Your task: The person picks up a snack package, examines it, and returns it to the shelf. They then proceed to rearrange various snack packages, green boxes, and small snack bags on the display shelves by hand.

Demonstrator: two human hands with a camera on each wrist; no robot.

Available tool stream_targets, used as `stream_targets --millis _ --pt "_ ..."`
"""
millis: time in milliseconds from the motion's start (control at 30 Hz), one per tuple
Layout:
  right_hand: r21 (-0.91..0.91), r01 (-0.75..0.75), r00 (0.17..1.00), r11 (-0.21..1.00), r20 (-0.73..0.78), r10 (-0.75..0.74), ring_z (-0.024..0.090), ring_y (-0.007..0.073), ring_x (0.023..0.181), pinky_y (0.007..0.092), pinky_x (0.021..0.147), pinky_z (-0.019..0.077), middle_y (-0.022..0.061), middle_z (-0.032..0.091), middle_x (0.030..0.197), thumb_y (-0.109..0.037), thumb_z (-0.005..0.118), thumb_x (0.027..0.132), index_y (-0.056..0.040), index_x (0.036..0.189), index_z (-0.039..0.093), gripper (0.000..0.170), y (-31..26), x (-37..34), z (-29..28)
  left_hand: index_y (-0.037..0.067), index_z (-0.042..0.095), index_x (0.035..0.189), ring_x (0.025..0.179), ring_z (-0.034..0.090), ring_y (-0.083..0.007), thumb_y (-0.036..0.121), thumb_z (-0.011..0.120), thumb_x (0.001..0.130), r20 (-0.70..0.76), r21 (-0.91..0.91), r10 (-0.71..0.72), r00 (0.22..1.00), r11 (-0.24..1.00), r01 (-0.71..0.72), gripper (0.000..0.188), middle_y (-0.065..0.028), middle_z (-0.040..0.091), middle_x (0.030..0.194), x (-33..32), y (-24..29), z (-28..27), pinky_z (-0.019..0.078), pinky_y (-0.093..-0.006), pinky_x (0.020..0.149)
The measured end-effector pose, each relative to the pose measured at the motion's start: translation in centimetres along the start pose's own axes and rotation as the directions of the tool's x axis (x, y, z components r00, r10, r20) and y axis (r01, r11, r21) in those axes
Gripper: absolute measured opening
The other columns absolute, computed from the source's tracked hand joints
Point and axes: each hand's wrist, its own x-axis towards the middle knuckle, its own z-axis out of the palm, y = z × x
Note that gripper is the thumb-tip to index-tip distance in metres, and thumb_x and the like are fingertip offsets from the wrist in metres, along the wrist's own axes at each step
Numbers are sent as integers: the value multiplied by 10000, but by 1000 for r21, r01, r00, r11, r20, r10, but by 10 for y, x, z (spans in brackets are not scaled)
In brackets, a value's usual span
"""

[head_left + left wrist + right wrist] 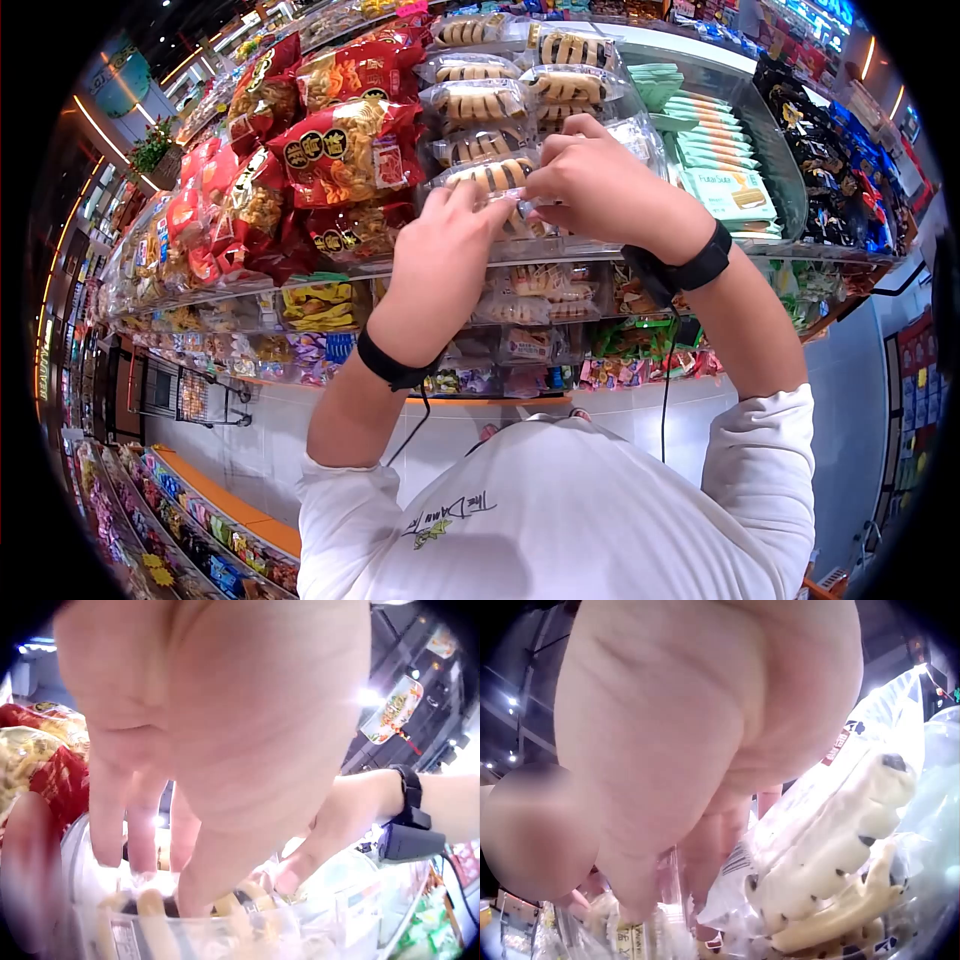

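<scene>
Clear packets of striped bread (pixel 495 178) (pixel 832 832) lie stacked in a clear-walled bin. My left hand (pixel 440 260) (pixel 217 727) reaches down over the front packets, its thumb and fingertips pinching the clear wrapper of one. Close beside it, my right hand (pixel 610 185) (pixel 690 742) bends its fingers onto the same wrapper near its end. In the left wrist view the right hand (pixel 337 825) meets the packets from the right. The fingertips are partly hidden in the shiny plastic, and the exact grip of the right hand is hard to see.
Red snack bags (pixel 345 150) are piled on the left. Green packets (pixel 715 160) fill the bin to the right, with dark packets (pixel 800 150) beyond. A lower shelf holds yellow packets (pixel 318 305) under the bin's front edge. A shopping cart (pixel 195 395) stands behind at the left.
</scene>
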Motion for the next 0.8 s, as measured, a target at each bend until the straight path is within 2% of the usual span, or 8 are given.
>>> stream_targets --millis 100,133,233,333,500,533,700,800 --pt "47 10 997 999 -83 -6 685 237 921 421 952 484 39 717 787 -319 822 857 -147 903 794 180 8 -7 7 74 632 1431 1196 612 -400 43 692 938 -100 -182 34 994 982 -52 498 -191 636 1304 -8 -1 14 522 -467 1036" --pt "35 27 996 999 -89 -24 684 243 919 424 944 489 42 712 803 -314 821 862 -140 933 781 192 6 -8 7 35 575 1487 1244 572 -450 120 703 973 -104 -264 52 993 961 -78 537 -263 587 1372 -10 2 14 486 -498 1080" --pt "-15 31 989 999 -143 -32 681 248 920 422 958 482 42 709 792 -292 815 871 -133 927 771 175 3 -7 11 -36 483 1533 1374 470 -500 306 717 976 -163 -248 -21 986 968 -20 694 -298 489 1507 -16 17 31 373 -582 1182" --pt "-7 29 989 1000 -142 -30 675 249 919 438 1008 465 36 709 785 -266 820 855 -126 896 770 154 0 -5 8 -45 418 1583 1492 341 -540 362 670 997 -164 -111 -99 982 991 81 757 -320 384 1616 -25 36 38 230 -672 1239" --pt "-28 4 991 1000 -135 -8 672 240 972 440 1047 462 31 734 913 -235 814 861 -116 964 808 157 -3 -14 -1 -21 340 1648 1585 191 -561 387 604 1023 -113 -121 -182 977 978 169 791 -337 248 1708 -47 46 51 92 -717 1254" --pt "-34 -30 998 999 -49 29 682 255 1077 449 1091 454 30 753 1041 -174 822 868 -111 1040 815 183 -6 -16 -5 -16 343 1649 1583 197 -560 388 599 1026 -109 -124 -182 977 978 168 786 -335 254 1707 -47 45 51 88 -717 1254" --pt "-86 -6 986 996 -166 -9 680 214 1021 417 1047 471 17 750 989 -205 786 893 -86 1023 813 178 -5 -13 12 36 359 1660 1602 214 -501 393 574 1035 -134 -107 -222 966 972 208 751 -287 279 1718 -38 29 46 50 -697 1268" --pt "-128 -40 981 991 -195 14 673 207 1033 416 1062 468 14 743 1007 -193 762 915 -65 1059 808 199 -13 -16 20 183 393 1670 1617 204 -465 341 573 1036 -159 -100 -238 958 969 224 678 -233 296 1730 -41 19 53 36 -711 1262"
